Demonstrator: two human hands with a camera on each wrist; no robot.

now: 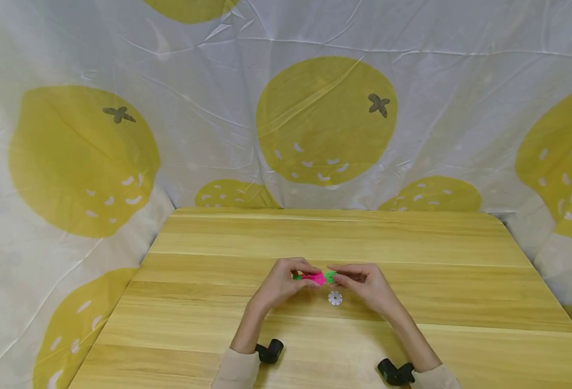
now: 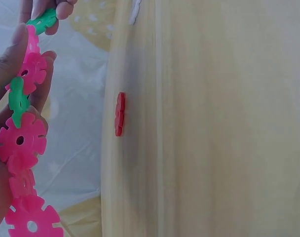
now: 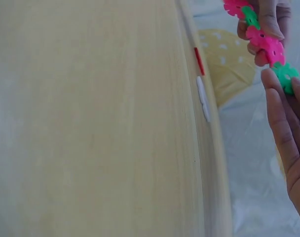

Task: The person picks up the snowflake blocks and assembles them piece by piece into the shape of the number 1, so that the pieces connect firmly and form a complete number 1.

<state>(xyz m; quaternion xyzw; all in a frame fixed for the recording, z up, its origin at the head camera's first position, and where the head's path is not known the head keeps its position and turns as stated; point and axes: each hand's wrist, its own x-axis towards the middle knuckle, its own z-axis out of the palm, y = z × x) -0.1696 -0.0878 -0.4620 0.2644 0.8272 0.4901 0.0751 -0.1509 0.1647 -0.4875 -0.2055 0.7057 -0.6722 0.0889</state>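
Note:
A chain of pink and green notched snowflake discs [image 1: 319, 279] is held just above the table. My left hand [image 1: 277, 285] grips the chain between thumb and fingers; its pink discs [image 2: 21, 140] trail along the palm in the left wrist view. At the chain's other end is a green snowflake disc [image 1: 330, 276], pinched between the thumb and fingers of my right hand [image 1: 372, 285]. In the right wrist view this green disc [image 3: 285, 77] meets the last pink disc; whether their slots are fully joined I cannot tell.
A white snowflake disc [image 1: 335, 298] lies flat on the wooden table [image 1: 344, 232], below the hands. A red disc [image 2: 120, 114] lies near it, shown in both wrist views. Black wrist cameras [image 1: 270, 351] sit on both forearms. A lemon-print cloth [image 1: 208, 119] hangs behind the table.

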